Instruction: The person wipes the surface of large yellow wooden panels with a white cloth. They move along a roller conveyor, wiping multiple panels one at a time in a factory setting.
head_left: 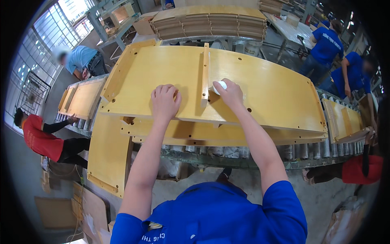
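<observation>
A wide yellow wooden panel (142,73) with dark drilled holes lies in front of me. Across its middle runs a narrow wooden strip (205,69). My right hand (230,96) grips a small white bottle (219,87), its tip close to the strip's right side near the lower end. My left hand (165,102) rests on the panel left of the strip, fingers curled; a bit of something brownish shows by the thumb, too small to name. Under the top panel sits another similar yellow panel (162,129), partly hidden.
The panels lie on a roller conveyor (300,151). Another panel (107,150) stands at lower left. Stacked boards (209,26) lie at the back. People in red (42,138) and light blue (81,61) are at left; people in blue (328,42) and red (362,168) at right.
</observation>
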The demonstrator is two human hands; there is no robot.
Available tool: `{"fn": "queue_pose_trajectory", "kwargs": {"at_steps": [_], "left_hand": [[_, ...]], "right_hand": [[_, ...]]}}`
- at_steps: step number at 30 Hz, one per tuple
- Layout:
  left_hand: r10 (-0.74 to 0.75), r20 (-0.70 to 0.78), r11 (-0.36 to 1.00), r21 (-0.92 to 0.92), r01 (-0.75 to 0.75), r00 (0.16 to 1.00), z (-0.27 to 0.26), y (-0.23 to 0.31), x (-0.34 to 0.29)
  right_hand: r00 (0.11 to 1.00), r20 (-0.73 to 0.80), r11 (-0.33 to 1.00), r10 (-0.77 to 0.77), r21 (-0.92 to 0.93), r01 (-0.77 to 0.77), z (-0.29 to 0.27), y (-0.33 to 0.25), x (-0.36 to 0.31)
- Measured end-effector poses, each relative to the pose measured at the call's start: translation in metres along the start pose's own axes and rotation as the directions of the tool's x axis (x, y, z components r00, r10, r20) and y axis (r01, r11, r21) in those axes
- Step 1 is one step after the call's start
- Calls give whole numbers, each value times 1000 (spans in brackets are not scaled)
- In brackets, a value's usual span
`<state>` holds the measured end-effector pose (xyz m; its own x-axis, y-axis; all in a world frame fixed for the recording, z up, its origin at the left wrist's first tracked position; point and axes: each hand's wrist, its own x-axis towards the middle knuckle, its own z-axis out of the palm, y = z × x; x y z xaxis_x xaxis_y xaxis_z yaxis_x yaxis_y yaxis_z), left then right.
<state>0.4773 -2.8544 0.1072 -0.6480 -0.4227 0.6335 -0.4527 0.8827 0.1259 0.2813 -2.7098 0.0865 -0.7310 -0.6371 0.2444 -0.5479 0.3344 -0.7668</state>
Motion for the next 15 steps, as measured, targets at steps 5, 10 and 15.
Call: {"fn": "queue_pose_trajectory", "kwargs": {"at_steps": [5, 10, 15], "left_hand": [[-12, 11, 1000, -15, 12, 1000, -1, 4, 2], [-9, -21, 1000, -21, 9, 1000, -1, 5, 3], [-41, 5, 999, -13, 41, 999, -1, 6, 4]], "right_hand": [[999, -31, 998, -21, 50, 22, -8, -3, -36], [997, -40, 997, -66, 37, 68, -12, 0, -48], [995, -30, 995, -92, 28, 93, -15, 1, -48]]}}
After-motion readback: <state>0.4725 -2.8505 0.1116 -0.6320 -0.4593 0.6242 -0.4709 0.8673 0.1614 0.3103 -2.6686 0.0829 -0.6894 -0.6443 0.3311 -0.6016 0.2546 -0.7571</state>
